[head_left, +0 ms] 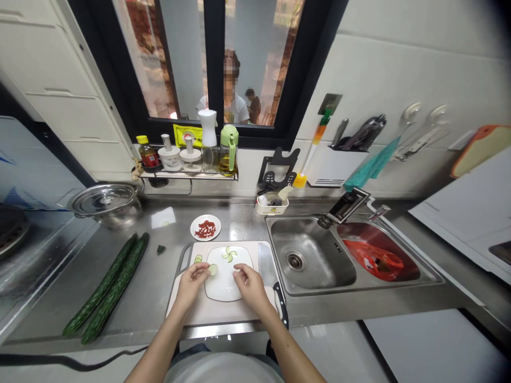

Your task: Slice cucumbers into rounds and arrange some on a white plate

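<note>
My left hand (pixel 195 280) is closed in a pinch on a round cucumber slice (pixel 213 270) over the left side of a white plate (pixel 223 290). At the plate's right side, my right hand (pixel 248 281) has its thumb and fingers together; what they hold, if anything, is too small to make out. Thin green-edged cucumber pieces (pixel 229 255) form a pinwheel near the plate's far edge. More cucumber slices (pixel 198 259) lie left of the plate on the cutting board (pixel 211 316). A broad knife (pixel 268 266) rests along the board's right side, its black handle towards me.
Two whole cucumbers (pixel 115 287) lie on the steel counter to the left, near a lidded pot (pixel 107 205). Behind the board sits a small plate of red bits (pixel 206 229). A double sink (pixel 315 255) is at right, and a bottle shelf (pixel 187 174) hangs below the window.
</note>
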The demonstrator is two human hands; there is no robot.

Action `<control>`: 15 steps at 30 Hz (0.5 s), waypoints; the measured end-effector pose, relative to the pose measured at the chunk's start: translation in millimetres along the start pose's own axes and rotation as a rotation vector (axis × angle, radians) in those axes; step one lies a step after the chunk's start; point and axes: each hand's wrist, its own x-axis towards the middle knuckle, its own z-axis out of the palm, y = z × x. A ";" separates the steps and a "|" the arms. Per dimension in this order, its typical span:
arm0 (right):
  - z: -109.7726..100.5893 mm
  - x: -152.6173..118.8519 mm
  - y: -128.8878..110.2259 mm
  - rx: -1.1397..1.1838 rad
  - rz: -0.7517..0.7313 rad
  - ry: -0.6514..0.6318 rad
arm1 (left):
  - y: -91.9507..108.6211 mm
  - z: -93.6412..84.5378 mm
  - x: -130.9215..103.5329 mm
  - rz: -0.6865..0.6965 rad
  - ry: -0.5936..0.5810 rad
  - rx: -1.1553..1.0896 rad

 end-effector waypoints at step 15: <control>10.3 10.5 -20.0 0.185 -0.011 -0.129 | 25.5 29.0 -16.7 0.097 -0.175 0.118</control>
